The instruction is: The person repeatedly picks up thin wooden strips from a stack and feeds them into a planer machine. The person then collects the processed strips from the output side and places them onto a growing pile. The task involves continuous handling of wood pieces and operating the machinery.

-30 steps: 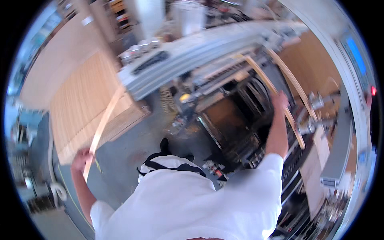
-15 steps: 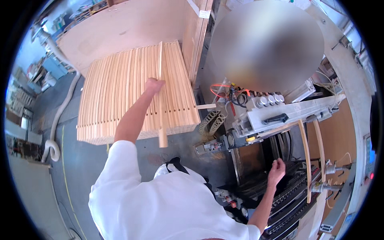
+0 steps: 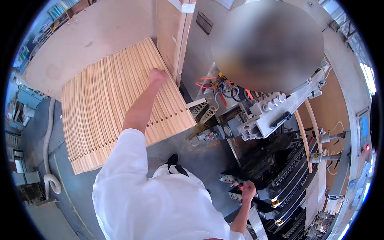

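A broad stack of pale wooden slats lies side by side at the left, with a row of round holes near the close end. My left hand is closed over a wooden slat near the stack's right edge, toward the far end. The fingertips are partly hidden behind the hand. My right hand is closed in a loose fist at the lower right, beside the machine's black bed. Nothing shows in it.
A tall wooden panel stands behind the stack's right corner. Right of it are coiled air hoses and a white machine beam. Two curved wooden pieces rest by clamps. A pale flexible duct runs along the left floor.
The slat that jutted past the stack's near end under my left hand now lies among the others. My right hand has come down and left. The whole view has turned.
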{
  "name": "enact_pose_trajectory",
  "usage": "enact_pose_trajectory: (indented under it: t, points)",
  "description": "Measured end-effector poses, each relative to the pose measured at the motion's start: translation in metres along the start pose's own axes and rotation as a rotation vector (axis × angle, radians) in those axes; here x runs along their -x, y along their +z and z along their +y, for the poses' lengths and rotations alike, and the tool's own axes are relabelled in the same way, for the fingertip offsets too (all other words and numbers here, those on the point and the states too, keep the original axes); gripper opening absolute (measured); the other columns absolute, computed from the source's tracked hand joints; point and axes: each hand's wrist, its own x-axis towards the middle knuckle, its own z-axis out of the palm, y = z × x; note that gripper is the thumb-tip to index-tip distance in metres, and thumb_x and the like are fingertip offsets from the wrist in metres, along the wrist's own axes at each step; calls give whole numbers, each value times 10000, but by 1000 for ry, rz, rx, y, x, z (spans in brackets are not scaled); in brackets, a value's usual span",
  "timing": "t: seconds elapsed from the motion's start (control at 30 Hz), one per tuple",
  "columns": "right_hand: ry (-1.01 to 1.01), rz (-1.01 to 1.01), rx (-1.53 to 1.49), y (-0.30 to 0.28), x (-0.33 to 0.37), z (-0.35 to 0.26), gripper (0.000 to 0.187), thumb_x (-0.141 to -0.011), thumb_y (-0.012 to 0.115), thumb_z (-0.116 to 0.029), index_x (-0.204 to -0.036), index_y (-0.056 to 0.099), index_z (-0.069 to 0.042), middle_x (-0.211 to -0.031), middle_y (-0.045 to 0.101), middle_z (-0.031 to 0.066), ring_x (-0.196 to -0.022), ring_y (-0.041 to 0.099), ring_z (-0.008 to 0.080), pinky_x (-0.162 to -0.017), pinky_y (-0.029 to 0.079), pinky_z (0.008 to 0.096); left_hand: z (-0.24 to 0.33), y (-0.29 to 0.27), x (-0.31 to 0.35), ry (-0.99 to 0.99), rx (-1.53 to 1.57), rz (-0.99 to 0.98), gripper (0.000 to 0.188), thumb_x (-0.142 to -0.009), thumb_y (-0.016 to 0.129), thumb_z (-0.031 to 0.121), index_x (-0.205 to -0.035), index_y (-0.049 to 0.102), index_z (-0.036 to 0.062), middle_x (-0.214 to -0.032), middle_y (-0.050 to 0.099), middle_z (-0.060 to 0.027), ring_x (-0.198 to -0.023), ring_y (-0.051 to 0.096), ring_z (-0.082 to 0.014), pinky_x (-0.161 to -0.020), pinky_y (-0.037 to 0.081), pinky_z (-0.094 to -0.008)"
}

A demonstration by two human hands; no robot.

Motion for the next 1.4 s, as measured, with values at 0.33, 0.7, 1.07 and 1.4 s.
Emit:
enact_pose_trajectory:
  t: [0.33, 0.7, 1.07, 1.4]
  points:
    - [-55, -230, -61, 48, 29, 1, 265, -878, 675, -126, -1114, 660, -6, -914, 700, 96, -803, 644, 132, -749, 507, 273, -30, -11, 71, 454, -137, 197, 490, -806, 649, 251, -1205, 596, -28, -1239, 571, -280, -1200, 536, -392, -1008, 448, -445]
    - [54, 242, -60, -70, 183, 12, 269, -882, 652, -144, -1124, 635, -27, -1113, 637, 161, -979, 634, 360, -833, 524, 409, -29, 24, 454, 848, 219, -871, 339, -890, 665, 90, -1223, 612, 54, -1196, 613, -116, -1104, 591, -207, -893, 504, -310]
    - [841, 1079, 725, -149, 544, 79, 141, -847, 702, -149, -949, 657, -62, -1010, 656, 111, -969, 607, 321, -839, 482, 422, -1, 121, 626, 1060, -71, -1600, 328, -914, 651, 109, -1219, 616, -5, -1086, 677, -109, -969, 641, -158, -875, 502, -270]
    - [1128, 954, 815, -82, 647, 29, 255, -890, 636, -126, -1127, 599, -39, -1012, 616, 167, -994, 575, 381, -841, 471, 476, 61, 190, 674, 1196, -8, -1685, 297, -876, 674, 149, -1138, 666, 11, -1032, 701, -90, -925, 665, -150, -827, 519, -278]
